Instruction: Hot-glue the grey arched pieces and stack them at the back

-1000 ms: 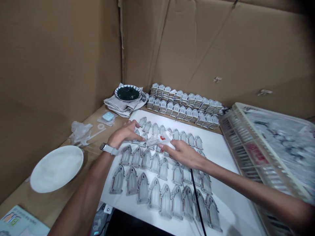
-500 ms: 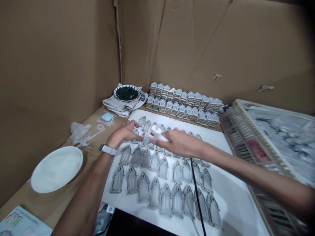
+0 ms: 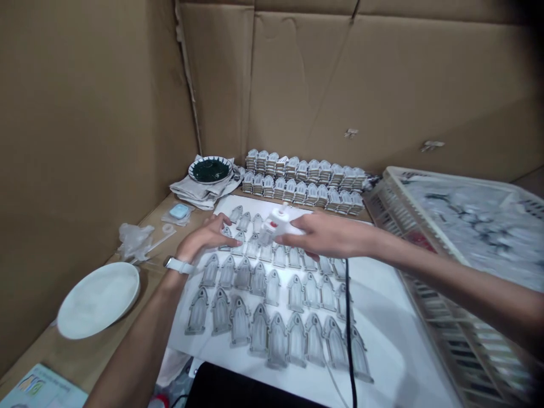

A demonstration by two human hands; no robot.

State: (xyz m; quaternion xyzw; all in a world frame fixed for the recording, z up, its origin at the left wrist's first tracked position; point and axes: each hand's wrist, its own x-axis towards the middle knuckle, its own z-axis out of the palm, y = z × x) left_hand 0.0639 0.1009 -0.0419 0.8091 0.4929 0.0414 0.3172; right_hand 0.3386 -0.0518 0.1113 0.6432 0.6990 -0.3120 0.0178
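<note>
My right hand (image 3: 321,233) is closed around a white hand-held tool (image 3: 278,220) with a red mark and a small nozzle-like tip, whose exact kind I cannot make out. It hovers over the back rows of small grey arch-shaped window pieces (image 3: 277,340), laid out on a white sheet (image 3: 393,351). A black cord (image 3: 349,317) hangs below that hand. At the sheet's left side, my left hand (image 3: 210,233) has its thumb and fingers apart around a piece in the back rows. Whether its fingertips touch that piece is unclear.
Stacks of similar arch pieces (image 3: 300,191) line the back. A plate with dark green contents (image 3: 210,170) sits on folded cloth (image 3: 193,191). A white oval plate (image 3: 100,300) lies left, a plastic crate (image 3: 425,283) right. Cardboard walls (image 3: 297,79) enclose the table.
The white tool has moved right, away from my left hand, and up slightly with my right hand. My left hand stays at about the same pieces. The camera view has shifted a little.
</note>
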